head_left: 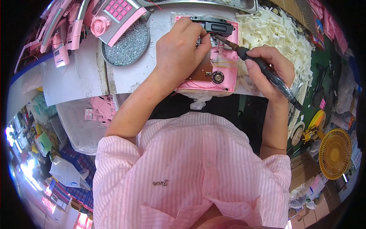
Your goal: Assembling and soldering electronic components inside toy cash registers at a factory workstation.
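A worker's left hand (181, 49) arched over an uncovered, rectangular pink plastic casing (231, 72) at the near edge of a white counter (127, 78), fingers drawn narrow beside a black plastic module (215, 27); what they pinched was hidden. The right hand (277, 70) held a black-handled, metal-tipped soldering iron (263, 66). The casing looked light, stiff and smooth, best gripped by its side walls, clear of fragile thin red wires (197, 84); the iron, likely hot-tipped, by its handle alone.
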### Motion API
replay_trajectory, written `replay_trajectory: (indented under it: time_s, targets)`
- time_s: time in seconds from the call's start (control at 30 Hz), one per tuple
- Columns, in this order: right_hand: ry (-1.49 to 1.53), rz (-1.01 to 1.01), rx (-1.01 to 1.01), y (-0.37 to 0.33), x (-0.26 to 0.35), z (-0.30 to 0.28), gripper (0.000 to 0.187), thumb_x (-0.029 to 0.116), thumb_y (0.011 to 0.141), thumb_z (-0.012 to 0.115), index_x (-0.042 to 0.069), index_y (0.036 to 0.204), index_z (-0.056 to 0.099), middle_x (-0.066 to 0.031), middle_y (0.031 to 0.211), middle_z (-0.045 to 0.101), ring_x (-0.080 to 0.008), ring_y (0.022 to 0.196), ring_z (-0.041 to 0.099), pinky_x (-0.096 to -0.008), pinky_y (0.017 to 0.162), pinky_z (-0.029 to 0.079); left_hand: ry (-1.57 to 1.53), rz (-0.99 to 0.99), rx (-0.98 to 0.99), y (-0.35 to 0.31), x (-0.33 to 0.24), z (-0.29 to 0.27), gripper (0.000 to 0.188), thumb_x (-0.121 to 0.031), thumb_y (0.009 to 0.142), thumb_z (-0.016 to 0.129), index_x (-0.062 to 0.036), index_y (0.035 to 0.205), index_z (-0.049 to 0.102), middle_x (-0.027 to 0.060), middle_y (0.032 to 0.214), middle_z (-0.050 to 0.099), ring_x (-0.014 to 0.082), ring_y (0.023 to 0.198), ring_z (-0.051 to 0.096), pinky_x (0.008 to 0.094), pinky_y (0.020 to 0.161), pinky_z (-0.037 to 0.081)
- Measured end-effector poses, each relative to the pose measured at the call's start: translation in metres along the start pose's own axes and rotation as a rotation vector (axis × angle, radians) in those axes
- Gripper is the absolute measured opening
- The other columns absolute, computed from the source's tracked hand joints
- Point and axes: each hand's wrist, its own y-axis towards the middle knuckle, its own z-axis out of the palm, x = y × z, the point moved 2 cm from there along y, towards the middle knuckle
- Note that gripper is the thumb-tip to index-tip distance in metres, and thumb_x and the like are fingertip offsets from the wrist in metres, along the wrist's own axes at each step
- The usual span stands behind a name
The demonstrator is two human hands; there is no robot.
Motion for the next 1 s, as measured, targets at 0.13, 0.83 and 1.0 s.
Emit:
replay_trajectory:
  time_s: [0.13, 0.83, 1.0]
  targets:
    - [-0.005, -0.017, 0.002, -0.002, 0.000, -0.002, 0.019, 0.008, 0.078, 0.077, 0.001, 0.093, 0.070, -0.0055, 0.075, 0.068, -0.0109, 0.060, 0.060, -0.0224, 0.055, 0.044, 0.013, -0.005, 0.002, 0.001, -0.002, 0.000, 0.012, -0.014, 0.078, 0.073, -0.0089, 0.080, 0.063, 0.0058, 0.080, 0.058, 0.0259, 0.065, 0.062, 0.0379, 0.054, 0.051]
    - [0.040, 0.030, -0.196, -0.052, -0.002, -0.040, 0.020, -0.002, 0.081, 0.071, -0.004, 0.100, 0.066, -0.0067, 0.083, 0.064, -0.0079, 0.067, 0.053, -0.0202, 0.062, 0.038, 0.019, 0.029, -0.031, 0.000, -0.004, -0.006, 0.009, -0.008, 0.080, 0.074, -0.0041, 0.085, 0.067, 0.0062, 0.077, 0.059, 0.0170, 0.059, 0.057, 0.0302, 0.052, 0.047]
    - [0.008, 0.032, -0.323, -0.069, -0.004, -0.057, 0.021, -0.001, 0.080, 0.072, -0.003, 0.101, 0.067, -0.0071, 0.087, 0.066, -0.0073, 0.068, 0.055, -0.0193, 0.063, 0.040, -0.080, 0.018, -0.069, -0.007, -0.017, -0.039, 0.016, -0.008, 0.078, 0.073, -0.0057, 0.093, 0.068, 0.0069, 0.087, 0.060, 0.0197, 0.066, 0.062, 0.0303, 0.055, 0.051]
